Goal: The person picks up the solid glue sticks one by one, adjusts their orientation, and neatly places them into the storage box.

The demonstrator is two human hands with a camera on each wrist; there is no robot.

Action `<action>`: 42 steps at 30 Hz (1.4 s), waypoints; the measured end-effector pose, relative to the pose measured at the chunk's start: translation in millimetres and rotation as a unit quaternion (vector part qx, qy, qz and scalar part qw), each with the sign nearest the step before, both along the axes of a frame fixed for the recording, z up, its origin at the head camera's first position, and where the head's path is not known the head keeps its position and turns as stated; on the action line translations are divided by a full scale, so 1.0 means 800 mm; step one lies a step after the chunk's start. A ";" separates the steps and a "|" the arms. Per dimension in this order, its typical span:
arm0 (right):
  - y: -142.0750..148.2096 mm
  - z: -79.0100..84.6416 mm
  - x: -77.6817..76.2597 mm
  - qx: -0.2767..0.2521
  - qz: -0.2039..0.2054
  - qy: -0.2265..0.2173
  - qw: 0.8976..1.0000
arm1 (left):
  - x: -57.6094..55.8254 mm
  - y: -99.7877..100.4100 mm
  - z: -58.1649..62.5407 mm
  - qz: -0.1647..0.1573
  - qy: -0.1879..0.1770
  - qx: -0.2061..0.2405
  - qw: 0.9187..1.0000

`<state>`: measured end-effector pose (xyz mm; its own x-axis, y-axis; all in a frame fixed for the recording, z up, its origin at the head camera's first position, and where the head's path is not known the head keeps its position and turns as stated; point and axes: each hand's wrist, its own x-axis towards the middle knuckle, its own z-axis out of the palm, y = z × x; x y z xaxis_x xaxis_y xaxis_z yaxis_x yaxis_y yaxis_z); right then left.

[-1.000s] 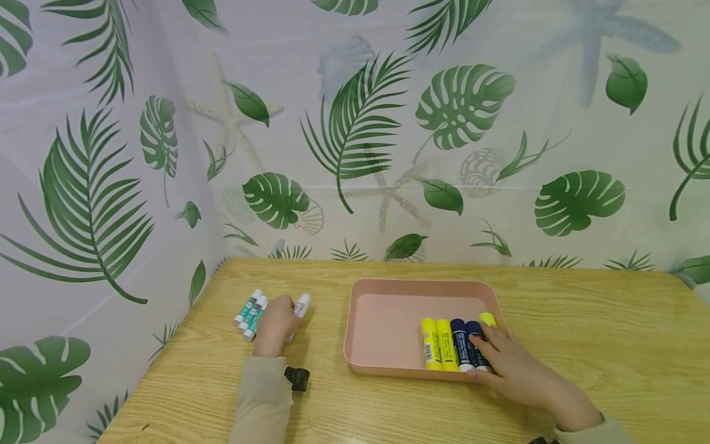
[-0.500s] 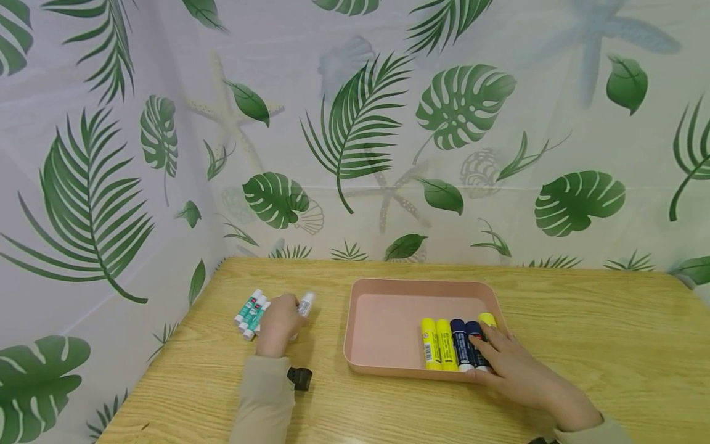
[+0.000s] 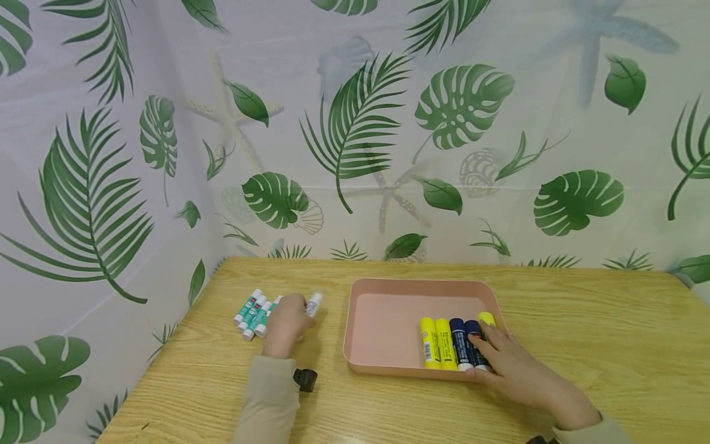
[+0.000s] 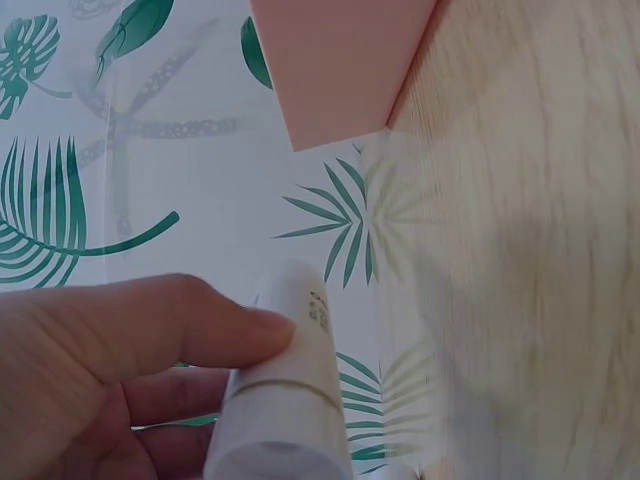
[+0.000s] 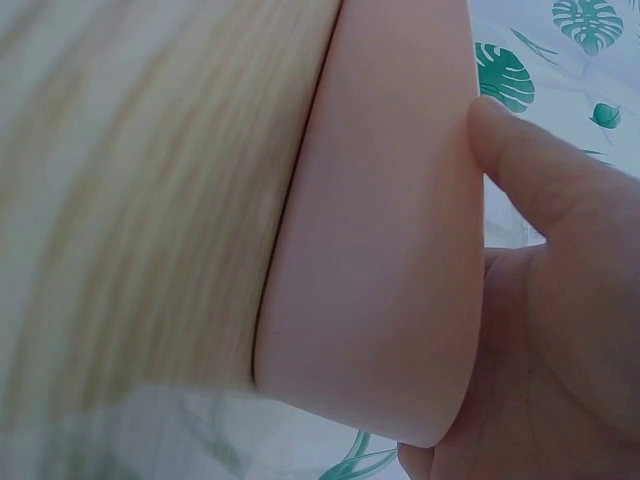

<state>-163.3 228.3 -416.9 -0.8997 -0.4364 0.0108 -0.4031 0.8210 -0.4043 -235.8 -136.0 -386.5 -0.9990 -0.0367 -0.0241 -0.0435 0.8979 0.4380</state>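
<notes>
My left hand (image 3: pixel 286 322) pinches a white glue stick (image 4: pixel 285 400) between thumb and fingers, just above the table. Close on its left lie several white-and-teal glue sticks (image 3: pixel 255 313) side by side, the nearest partly covered by the hand. Across the right front corner of a pink tray (image 3: pixel 383 333) rests my right hand (image 3: pixel 518 370), fingers extended inside and thumb at the rim. Within the tray, yellow glue sticks (image 3: pixel 429 342) and navy glue sticks (image 3: pixel 459 342) form a row. A yellow one (image 3: pixel 486 319) at the right end is partly hidden beneath those fingers.
The wooden table (image 3: pixel 355 413) meets a leaf-printed backdrop (image 3: pixel 377 240) at the back and left. Between the left hand and the tray runs a strip of tabletop. The tray's wall (image 5: pixel 370 250) stands upright.
My left hand has shifted slightly right with the glue stick, uncovering more of the white-and-teal glue sticks on its left. The right hand and tray have stayed in place.
</notes>
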 end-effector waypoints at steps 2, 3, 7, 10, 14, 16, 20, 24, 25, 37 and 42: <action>0.000 0.000 0.000 0.000 -0.001 -0.001 1.000 | 0.000 0.002 0.000 -0.002 0.000 -0.002 1.000; 0.000 0.000 -0.001 0.000 -0.001 0.000 1.000 | 0.000 0.003 0.001 -0.003 0.001 -0.004 1.000; 0.000 0.000 -0.002 0.004 -0.001 0.002 1.000 | 0.001 0.007 0.000 -0.003 -0.003 -0.011 1.000; 0.000 0.000 -0.002 0.005 -0.001 0.004 1.000 | 0.001 0.010 0.001 -0.010 -0.001 -0.017 1.000; 0.000 0.000 -0.002 0.001 0.001 0.006 1.000 | 0.003 0.014 0.002 -0.022 0.012 -0.025 0.999; 0.001 -0.001 -0.001 -0.002 0.002 0.007 1.000 | 0.003 0.015 0.002 -0.023 0.016 -0.027 0.999; 0.001 0.000 0.000 -0.006 0.003 0.009 1.000 | 0.005 0.019 0.004 -0.028 0.023 -0.027 0.999; 0.001 0.000 0.000 -0.004 0.001 0.013 1.000 | 0.006 0.023 0.006 -0.031 0.027 -0.023 0.999; 0.001 -0.001 0.000 -0.005 0.001 0.013 1.000 | 0.007 0.024 0.006 -0.031 0.026 -0.024 0.999; 0.001 -0.003 -0.001 0.001 0.002 0.011 1.000 | 0.015 0.036 0.013 -0.032 0.024 -0.020 0.999; 0.001 -0.003 -0.001 0.003 0.002 0.013 1.000 | 0.015 0.040 0.014 -0.041 0.027 -0.027 0.998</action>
